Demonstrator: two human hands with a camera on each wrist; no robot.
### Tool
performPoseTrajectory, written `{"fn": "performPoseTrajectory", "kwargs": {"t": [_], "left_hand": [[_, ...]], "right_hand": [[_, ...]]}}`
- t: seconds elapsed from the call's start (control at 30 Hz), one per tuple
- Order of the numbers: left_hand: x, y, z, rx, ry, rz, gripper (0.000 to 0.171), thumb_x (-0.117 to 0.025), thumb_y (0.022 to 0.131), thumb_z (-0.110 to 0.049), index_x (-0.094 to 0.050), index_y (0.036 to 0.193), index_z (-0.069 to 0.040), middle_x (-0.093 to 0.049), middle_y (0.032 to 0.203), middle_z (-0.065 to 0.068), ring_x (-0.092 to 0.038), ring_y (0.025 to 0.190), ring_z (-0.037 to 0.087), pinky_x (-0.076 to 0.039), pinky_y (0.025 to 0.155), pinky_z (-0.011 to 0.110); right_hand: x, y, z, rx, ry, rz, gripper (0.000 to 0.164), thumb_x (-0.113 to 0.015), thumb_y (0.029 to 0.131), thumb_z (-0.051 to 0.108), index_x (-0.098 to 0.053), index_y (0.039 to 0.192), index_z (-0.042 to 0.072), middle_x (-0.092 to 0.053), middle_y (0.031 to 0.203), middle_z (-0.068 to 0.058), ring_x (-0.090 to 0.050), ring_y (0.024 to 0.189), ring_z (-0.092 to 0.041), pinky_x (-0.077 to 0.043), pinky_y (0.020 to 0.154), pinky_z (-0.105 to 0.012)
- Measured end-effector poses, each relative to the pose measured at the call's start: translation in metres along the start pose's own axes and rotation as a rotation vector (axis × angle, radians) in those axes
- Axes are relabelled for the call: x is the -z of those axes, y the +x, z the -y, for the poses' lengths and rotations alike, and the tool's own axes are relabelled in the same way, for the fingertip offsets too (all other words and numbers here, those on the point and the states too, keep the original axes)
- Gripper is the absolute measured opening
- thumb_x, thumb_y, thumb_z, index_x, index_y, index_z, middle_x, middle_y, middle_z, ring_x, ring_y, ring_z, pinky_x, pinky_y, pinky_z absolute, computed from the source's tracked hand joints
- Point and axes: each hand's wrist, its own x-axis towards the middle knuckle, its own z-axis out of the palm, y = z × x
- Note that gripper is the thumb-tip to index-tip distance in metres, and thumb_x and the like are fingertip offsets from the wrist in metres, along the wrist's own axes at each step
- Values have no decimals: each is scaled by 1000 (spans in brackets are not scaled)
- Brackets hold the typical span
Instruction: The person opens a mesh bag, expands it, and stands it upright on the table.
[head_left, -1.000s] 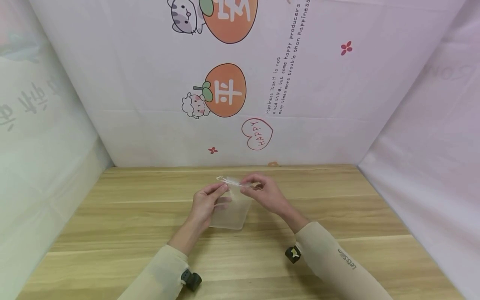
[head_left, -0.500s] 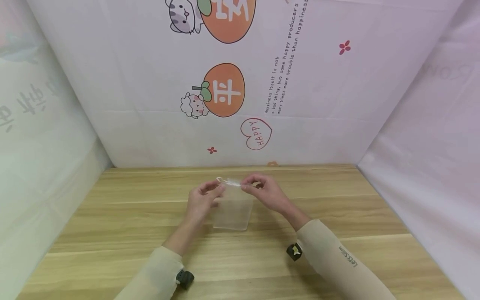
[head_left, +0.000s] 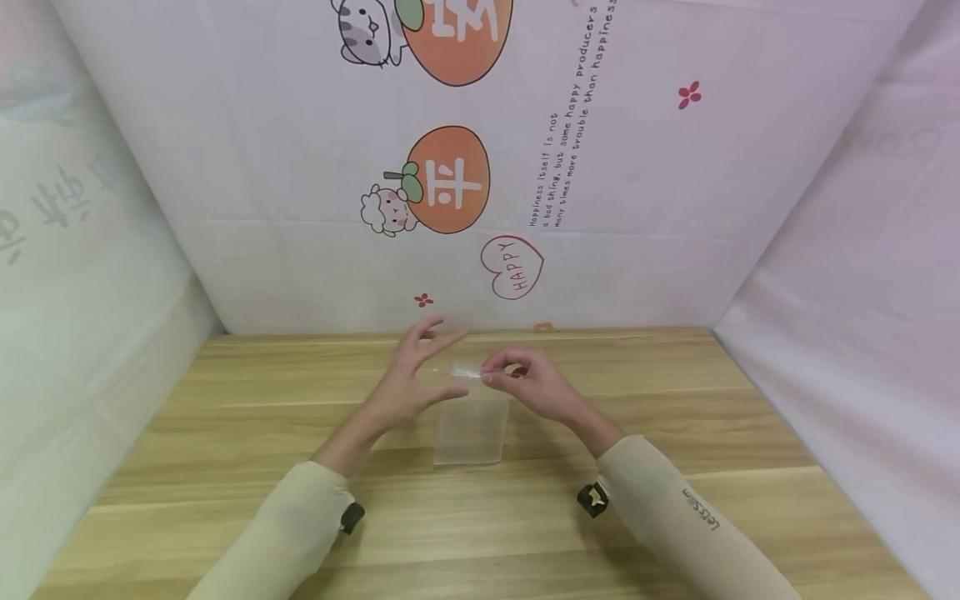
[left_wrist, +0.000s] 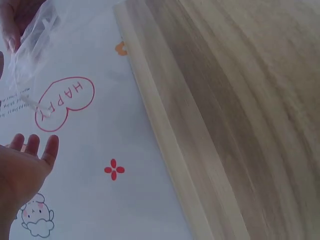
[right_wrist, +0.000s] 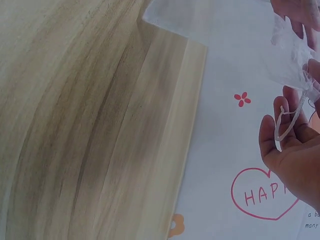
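Observation:
A sheer, translucent white drawstring pouch (head_left: 471, 432) hangs over the table's middle, its gathered top uppermost. My right hand (head_left: 538, 388) pinches that top at its right corner between thumb and fingertips. In the right wrist view, a white drawstring loop (right_wrist: 292, 120) dangles across the curled fingers of the right hand (right_wrist: 295, 155). To the left of the pouch is my left hand (head_left: 401, 385), with fingers spread and thumb apart from them. The left wrist view shows its fingers (left_wrist: 34, 145) extended below another loop of white cord (left_wrist: 37, 105).
The wood-grain table (head_left: 465, 533) runs back to a white printed cloth (head_left: 637, 167) with cartoon fruit and a red heart. White cloth also closes off the left side (head_left: 90, 250) and right side (head_left: 847, 275). A small dark wrist device (head_left: 592, 498) sits at the right cuff.
My left hand has let go of the pouch's top left side and spread its fingers. The pouch has swung slightly right, while the right hand keeps its pinch almost in place.

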Motion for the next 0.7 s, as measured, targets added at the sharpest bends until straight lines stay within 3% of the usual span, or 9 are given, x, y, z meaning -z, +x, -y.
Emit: {"fn": "performPoseTrajectory", "kwargs": {"t": [0.17,0.27,0.53,0.7], "left_hand": [[-8,4,1,-113,50,26,48,-85,83,-21,-71,128,-17,-30,160,0,-34,136,32,-35,105,61],[-11,4,2,-140,41,17,34,-84,83,-17,-77,116,-15,-37,156,1,-39,133,33,-35,105,61],[-12,5,2,-107,11,21,9,-82,85,-18,-79,93,-18,-47,149,-2,-45,128,31,-35,105,59],[-13,4,3,-105,11,21,4,-81,86,-16,-78,88,-16,-52,146,4,-48,125,26,-36,105,58]], "right_hand": [[1,-4,16,2,-3,29,10,-66,96,2,-71,100,-5,-68,109,-17,-59,98,-35,-50,75,-30],[1,-9,30,14,9,44,9,-65,96,1,-70,99,-7,-67,109,-19,-59,97,-38,-49,74,-30],[1,-12,35,41,24,50,8,-66,95,-1,-71,98,-7,-66,110,-20,-60,97,-38,-53,74,-29],[0,-11,33,46,25,52,8,-67,95,0,-71,98,-6,-65,110,-19,-61,97,-35,-54,76,-31]]}}
